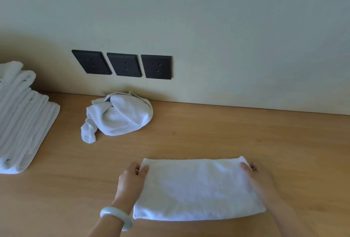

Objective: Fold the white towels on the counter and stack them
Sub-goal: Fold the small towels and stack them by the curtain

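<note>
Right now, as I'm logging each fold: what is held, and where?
The flat white towel, by its far corners: the left hand pinches the far-left corner, the right hand the far-right one.

Bare counter (246, 138) lies right of the crumpled towel (121, 117); the folded stack (24, 119) blocks the left.

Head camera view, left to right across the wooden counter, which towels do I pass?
Tall stack of folded white towels, crumpled white towel at the back, flat folded white towel in front.
</note>
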`<state>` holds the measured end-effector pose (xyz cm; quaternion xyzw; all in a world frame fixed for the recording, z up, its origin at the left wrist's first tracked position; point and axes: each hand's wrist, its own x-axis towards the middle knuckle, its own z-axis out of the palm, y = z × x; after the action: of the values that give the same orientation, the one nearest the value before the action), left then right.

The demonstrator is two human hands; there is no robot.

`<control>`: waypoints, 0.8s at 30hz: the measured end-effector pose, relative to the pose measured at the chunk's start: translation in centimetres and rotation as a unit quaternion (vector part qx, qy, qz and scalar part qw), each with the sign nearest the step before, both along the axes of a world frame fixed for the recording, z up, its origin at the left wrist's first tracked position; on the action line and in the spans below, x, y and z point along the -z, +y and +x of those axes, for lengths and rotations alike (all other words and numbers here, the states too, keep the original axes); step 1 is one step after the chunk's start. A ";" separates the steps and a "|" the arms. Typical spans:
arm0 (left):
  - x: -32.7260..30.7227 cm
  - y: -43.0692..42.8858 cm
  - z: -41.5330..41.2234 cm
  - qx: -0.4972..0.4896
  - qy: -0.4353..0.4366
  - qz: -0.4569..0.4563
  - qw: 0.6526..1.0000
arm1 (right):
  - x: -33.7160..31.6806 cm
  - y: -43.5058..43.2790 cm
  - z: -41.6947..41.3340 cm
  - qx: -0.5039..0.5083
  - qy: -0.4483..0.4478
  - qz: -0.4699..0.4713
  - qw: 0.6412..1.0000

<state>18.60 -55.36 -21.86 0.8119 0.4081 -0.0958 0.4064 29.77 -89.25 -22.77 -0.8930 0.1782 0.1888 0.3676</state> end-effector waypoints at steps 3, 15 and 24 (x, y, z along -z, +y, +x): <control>0.0 0.0 0.1 0.009 0.002 0.032 0.999 | 0.8 0.0 0.1 0.013 -0.023 -0.009 1.000; 0.7 -3.5 -0.8 0.215 -0.086 0.313 0.921 | 1.5 3.5 -2.3 -0.169 -0.246 -0.324 0.898; 4.1 -4.7 -4.0 0.421 -0.066 0.285 0.859 | 4.6 1.8 -6.7 -0.317 -0.173 -0.253 0.898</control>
<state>14.65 -60.09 -25.95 0.9910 0.0094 -0.0835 0.1038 23.10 -87.42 -27.41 -0.9836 -0.1392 0.0862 0.0752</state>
